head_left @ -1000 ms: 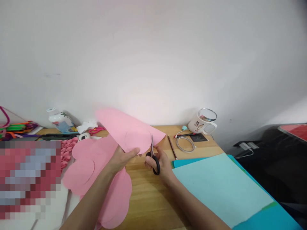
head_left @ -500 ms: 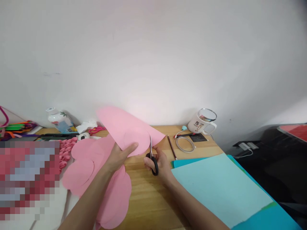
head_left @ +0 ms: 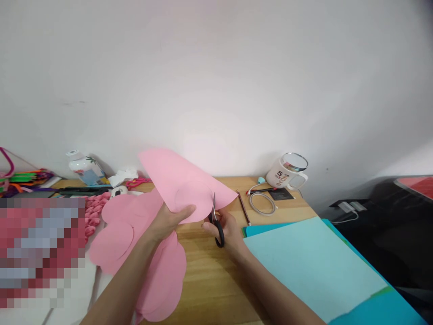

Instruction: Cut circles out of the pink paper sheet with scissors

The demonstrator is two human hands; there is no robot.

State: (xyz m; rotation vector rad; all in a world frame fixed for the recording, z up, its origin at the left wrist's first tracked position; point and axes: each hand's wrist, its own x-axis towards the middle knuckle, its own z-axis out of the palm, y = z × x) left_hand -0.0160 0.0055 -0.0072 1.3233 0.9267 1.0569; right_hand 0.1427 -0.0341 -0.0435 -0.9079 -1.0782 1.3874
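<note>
A sheet of pink paper (head_left: 176, 174) is held up over the table, with a rounded outline part-cut into its lower edge. My left hand (head_left: 171, 219) pinches that edge, thumb on top; the fingers beneath are hidden by the sheet. In my right hand (head_left: 226, 228) is a pair of scissors (head_left: 219, 232) with black handles, their blades at the paper just right of the curve. Below my left forearm lie cut pink paper pieces (head_left: 115, 241) with scalloped, petal-like edges, overlapping one another.
Pale blue paper sheets (head_left: 311, 266) cover the table's right side. Behind them are a pencil (head_left: 244, 208), a coiled cable (head_left: 262, 204) and a white mug (head_left: 286, 174). Along the wall at left stand a white bottle (head_left: 86, 169), pink-handled scissors (head_left: 138, 182) and colourful craft sticks (head_left: 25, 180).
The scissor blades look a little wider apart than before. The pink sheet has shifted slightly to the right, along with a small shift of the whole view.
</note>
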